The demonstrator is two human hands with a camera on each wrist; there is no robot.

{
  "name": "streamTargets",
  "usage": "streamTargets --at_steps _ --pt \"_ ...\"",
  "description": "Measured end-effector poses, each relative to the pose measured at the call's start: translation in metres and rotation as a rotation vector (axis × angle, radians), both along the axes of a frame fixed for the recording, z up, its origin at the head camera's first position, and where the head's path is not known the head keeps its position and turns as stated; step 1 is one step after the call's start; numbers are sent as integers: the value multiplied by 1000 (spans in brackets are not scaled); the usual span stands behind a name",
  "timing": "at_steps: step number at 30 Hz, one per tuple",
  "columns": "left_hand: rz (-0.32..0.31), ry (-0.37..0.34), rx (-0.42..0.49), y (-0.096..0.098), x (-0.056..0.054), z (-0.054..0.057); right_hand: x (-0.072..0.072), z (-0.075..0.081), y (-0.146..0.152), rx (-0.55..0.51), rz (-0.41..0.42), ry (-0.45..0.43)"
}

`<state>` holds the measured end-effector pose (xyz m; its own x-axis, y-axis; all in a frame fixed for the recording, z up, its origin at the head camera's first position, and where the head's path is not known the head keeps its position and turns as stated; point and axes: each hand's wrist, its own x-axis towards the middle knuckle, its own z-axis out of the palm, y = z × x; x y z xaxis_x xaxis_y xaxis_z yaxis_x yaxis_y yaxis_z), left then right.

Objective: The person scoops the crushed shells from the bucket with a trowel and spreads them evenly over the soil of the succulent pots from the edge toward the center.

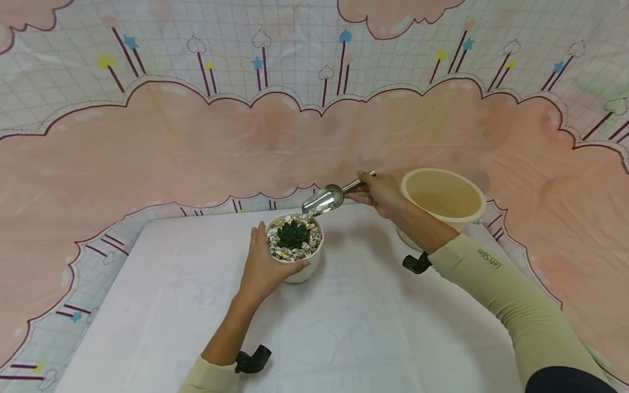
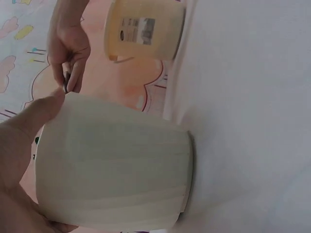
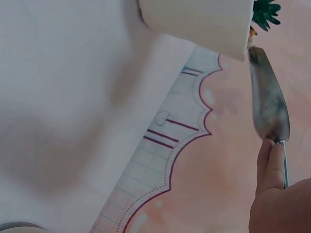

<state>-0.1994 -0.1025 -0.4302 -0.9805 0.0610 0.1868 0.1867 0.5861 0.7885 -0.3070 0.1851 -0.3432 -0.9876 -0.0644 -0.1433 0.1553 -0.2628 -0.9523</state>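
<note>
A white plant pot [image 1: 300, 274] stands on the table with a dark green succulent [image 1: 293, 234] in the middle, ringed by small white and tan pebbles [image 1: 281, 252]. My left hand [image 1: 265, 270] grips the pot from its left and near sides, thumb along the front rim. The right hand [image 1: 382, 194] holds a shiny metal scoop [image 1: 324, 200] by its handle. Its blade tilts down over the pot's far right rim, with pebbles at its lip. In the right wrist view, the tip of the scoop [image 3: 270, 99] is right by the rim of the pot [image 3: 199, 24].
Behind my right forearm, a cream bucket [image 1: 444, 199] stands on the table's far right; its side bears a label [image 2: 137, 31]. White cloth covers the table [image 1: 358, 316]. A peach patterned curtain [image 1: 275, 144] hangs just past the far edge.
</note>
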Motion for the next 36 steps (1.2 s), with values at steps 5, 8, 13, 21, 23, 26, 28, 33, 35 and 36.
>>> streamTargets --at_steps 5,8,13,21,23,26,28,33,35,36 --pt "24 23 -17 2 1 -2 0 1 -4 -6 -2 11" --pt "13 30 -21 0 0 -3 2 2 -7 -1 -3 16" --pt "-17 20 -6 -6 -4 -5 3 3 -9 23 -2 24" --pt "-62 25 -2 -12 -10 -7 3 6 -12 45 6 43" --pt "-67 21 -2 -13 -11 -7 4 7 -13 46 7 45" --pt "-69 8 -1 -14 -11 -6 4 8 -14 55 9 52" --pt "-71 3 1 -14 -11 -5 5 9 -15 70 7 64" --pt "-72 -8 -5 -14 -10 -4 4 12 -18 109 4 89" --pt "-70 -10 -9 -14 -10 -4 4 14 -19 116 3 95" --pt "-69 -9 -8 -14 -10 -4 4 15 -19 120 4 99"
